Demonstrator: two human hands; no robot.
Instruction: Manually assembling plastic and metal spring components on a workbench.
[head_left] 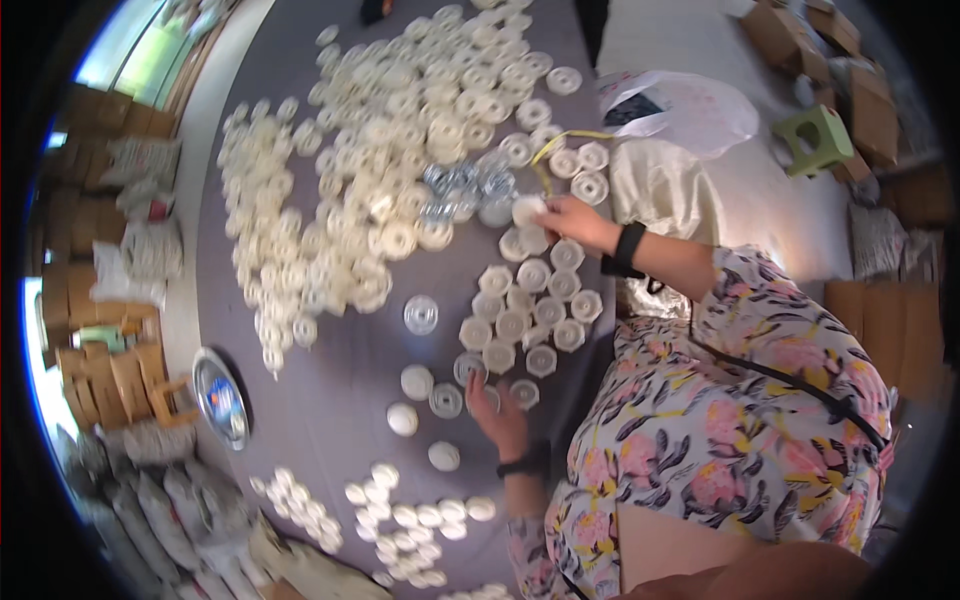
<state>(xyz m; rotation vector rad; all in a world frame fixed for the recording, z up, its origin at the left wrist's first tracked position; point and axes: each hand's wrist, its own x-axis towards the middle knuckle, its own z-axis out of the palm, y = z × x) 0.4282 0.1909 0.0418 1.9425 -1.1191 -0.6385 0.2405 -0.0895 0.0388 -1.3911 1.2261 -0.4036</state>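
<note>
My right hand (582, 223) pinches a white round plastic disc (528, 209) at its edge, above the purple-grey table (350, 420). Beside it is a small heap of clear plastic pieces (462, 190). My left hand (498, 418) is low over the table with fingers apart, its fingertips at a translucent disc (470, 367); whether they press on it is hard to tell. Between my hands lies a close group of translucent lobed discs (512, 323). Several loose round discs (417, 381) lie beyond my left hand, and one clear disc (421, 314) sits apart.
A large spread of ring-shaped white parts (390, 130) covers the table's upper part. Smaller white pieces (410, 530) form clusters at the bottom. A metal bowl (221, 398) stands at the left edge. A yellow strap (560, 143), plastic bag (690, 112) and green stool (815, 140) are at upper right.
</note>
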